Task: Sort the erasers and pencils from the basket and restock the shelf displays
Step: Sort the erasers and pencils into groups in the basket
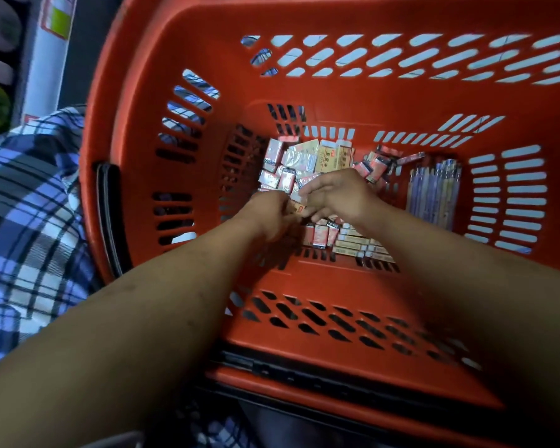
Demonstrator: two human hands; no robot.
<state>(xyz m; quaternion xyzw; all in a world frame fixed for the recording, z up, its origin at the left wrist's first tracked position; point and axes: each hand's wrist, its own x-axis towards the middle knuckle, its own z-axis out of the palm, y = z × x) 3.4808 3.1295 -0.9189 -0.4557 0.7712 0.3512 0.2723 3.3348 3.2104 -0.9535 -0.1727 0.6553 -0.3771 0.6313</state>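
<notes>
Head view, looking down into red plastic basket (181,59) with slotted walls. Writing: yellow eraser boxes (332,155) at far side of the floor carry red characters, too blurred to read; print on the other wrappers is also illegible. A white post (50,43) far left bears a red and green label, text unreadable. Loose erasers (277,171) in glossy pink-and-white wrappers lie heaped far left of centre, some on edge, some flat. A neater row of wrapped erasers (320,232) stands side by side near centre, touching a stack of yellow-sleeved erasers (358,242) just to its right. Pencils (434,195), purple-blue and tan, lie bundled parallel against the right wall, running far to near, apart from the eraser heap. Both bare forearms reach in from the near edge. Left hand (269,215) and right hand (335,195) meet at mid-floor over the heap, fingers of both curled in and pinching a small eraser (296,207) between them. Black handle (109,215) lies against the left wall. Plaid cloth (29,205) is outside the basket at left.
</notes>
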